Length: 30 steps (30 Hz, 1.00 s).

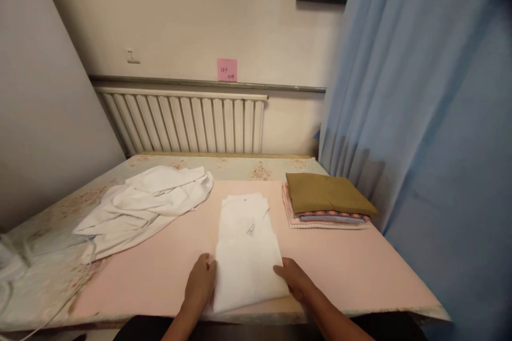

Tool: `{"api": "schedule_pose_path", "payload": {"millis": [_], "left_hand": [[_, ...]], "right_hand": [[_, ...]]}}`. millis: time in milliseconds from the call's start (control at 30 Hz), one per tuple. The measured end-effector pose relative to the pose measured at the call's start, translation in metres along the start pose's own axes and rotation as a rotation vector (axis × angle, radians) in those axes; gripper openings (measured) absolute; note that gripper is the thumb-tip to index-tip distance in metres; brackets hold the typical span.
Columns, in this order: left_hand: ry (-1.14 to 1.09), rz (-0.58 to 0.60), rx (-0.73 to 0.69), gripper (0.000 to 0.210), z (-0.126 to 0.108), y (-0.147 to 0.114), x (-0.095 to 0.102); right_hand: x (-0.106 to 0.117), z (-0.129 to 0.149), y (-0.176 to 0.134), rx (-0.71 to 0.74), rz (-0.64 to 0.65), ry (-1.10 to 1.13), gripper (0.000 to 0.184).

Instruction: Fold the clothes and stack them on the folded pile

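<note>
A white garment (247, 256), folded into a long rectangle, lies in front of me on a pink cloth (160, 272). It has a small dark printed mark and a tiny dot near its far end; what kind of garment it is does not show. My left hand (201, 279) is closed on its left edge near the front. On the opposite side my right hand (295, 278) pinches the right edge, thumb on top. The near edge of the garment slants slightly, lower at the left.
Crumpled white cloth (156, 200) lies at the left. A stack of folded fabrics (328, 197), olive on top, sits at the right beside a blue curtain (400, 117). Behind the bed is a radiator (184, 122). A white cord (60, 306) runs along the left.
</note>
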<state>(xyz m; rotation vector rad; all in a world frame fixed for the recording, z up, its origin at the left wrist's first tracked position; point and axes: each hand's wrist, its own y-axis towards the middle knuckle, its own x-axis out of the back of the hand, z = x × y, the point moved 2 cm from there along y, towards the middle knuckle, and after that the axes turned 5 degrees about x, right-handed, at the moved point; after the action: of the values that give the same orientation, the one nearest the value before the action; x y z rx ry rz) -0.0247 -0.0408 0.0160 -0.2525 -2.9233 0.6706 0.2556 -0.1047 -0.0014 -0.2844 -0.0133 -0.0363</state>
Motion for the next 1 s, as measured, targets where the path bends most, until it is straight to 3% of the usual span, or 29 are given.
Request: {"api": "schedule_pose_path", "payload": {"millis": [67, 133, 233, 300, 400, 567, 733, 1000], "left_hand": [[0.236, -0.197, -0.251, 0.050, -0.011, -0.001, -0.006], [0.552, -0.334, -0.543, 0.049, -0.020, -0.003, -0.028], [0.801, -0.323, -0.725, 0.051, -0.020, 0.003, -0.071], [0.934, -0.307, -0.759, 0.052, -0.014, 0.012, -0.093], [1.077, -0.322, -0.749, 0.052, -0.001, 0.028, -0.105], [1.156, -0.346, -0.739, 0.054, 0.016, 0.039, -0.100], [1.175, -0.366, -0.768, 0.053, 0.016, 0.036, -0.099], [1.156, -0.367, -0.789, 0.053, 0.014, 0.032, -0.100]], "right_hand": [[0.001, -0.001, 0.001, 0.005, -0.003, -0.011, 0.020], [0.001, -0.001, 0.002, 0.011, -0.003, -0.022, 0.019], [0.002, -0.001, 0.003, 0.023, 0.002, -0.039, 0.020], [0.003, -0.001, 0.003, 0.034, 0.007, -0.050, 0.020], [0.004, -0.002, 0.004, 0.050, 0.014, -0.064, 0.021], [0.005, -0.008, 0.006, 0.056, 0.014, -0.075, 0.022], [0.006, -0.013, 0.006, 0.087, -0.016, -0.090, 0.022], [0.009, -0.014, -0.002, 0.119, -0.168, -0.231, 0.018]]}}
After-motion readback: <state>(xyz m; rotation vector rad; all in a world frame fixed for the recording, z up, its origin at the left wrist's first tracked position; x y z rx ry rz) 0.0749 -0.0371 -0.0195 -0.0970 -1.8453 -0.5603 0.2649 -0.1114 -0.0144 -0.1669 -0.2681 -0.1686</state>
